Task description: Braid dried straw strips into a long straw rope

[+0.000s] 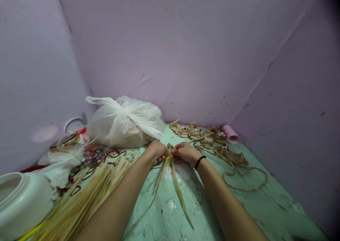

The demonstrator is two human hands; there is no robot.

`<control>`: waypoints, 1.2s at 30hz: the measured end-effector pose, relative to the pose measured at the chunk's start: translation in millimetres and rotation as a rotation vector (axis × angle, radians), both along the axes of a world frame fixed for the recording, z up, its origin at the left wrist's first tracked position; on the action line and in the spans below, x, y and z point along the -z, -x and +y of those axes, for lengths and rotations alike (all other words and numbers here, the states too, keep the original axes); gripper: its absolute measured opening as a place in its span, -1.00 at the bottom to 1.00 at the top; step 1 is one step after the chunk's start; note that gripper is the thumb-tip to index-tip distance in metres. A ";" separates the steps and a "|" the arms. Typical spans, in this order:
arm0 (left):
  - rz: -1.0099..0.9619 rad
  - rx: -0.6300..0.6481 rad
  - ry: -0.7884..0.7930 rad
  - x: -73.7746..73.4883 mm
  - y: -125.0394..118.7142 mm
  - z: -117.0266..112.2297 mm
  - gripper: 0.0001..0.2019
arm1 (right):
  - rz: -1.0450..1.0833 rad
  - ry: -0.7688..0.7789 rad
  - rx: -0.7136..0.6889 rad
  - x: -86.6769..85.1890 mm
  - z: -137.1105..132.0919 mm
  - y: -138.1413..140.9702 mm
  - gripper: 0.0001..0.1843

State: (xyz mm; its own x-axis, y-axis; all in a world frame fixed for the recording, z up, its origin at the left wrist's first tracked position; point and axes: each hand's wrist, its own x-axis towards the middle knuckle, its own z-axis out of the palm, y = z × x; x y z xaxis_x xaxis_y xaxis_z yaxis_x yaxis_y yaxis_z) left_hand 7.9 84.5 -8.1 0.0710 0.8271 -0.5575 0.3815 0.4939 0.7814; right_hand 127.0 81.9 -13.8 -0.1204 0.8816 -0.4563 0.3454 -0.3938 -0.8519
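Note:
In the middle of the head view, my left hand [158, 151] and my right hand [185, 152] meet with fingers pinched. Between them they grip dried plant-fibre strips [177, 184], whose two loose tails hang toward me and spread apart over the green table [162, 212]. A small bit of the fibre work shows just beyond my fingertips; its shape is mostly hidden. A black band [199, 162] circles my right wrist. Left of my left forearm lies a thick bundle of pale dried fibre strips [87, 195].
A tied white plastic bag [124, 122] stands at the back. Braided fibre pieces with red and white beads [196, 133], a braided cord [249, 189] and a pink thread spool [230, 134] lie right. A white tub [29, 202], red yarn [114, 152] and tape rolls [69, 140] sit left. Walls enclose the table.

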 end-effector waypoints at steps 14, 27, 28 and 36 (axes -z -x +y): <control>0.023 0.042 -0.010 -2.5 4.5 -0.6 -0.84 | 0.124 0.128 0.033 -11.0 -10.1 9.3 -0.79; 0.047 0.083 -0.120 -0.3 1.3 -1.9 -0.84 | -0.050 -0.098 0.093 6.5 -4.9 3.4 -0.75; 0.062 0.078 -0.126 0.2 1.8 -1.4 -0.85 | -0.056 -0.100 0.106 7.7 -4.5 3.3 -0.76; 0.185 0.072 -0.162 -10.4 10.9 -0.5 -0.84 | -0.027 -0.125 0.094 12.2 -3.0 0.9 -0.80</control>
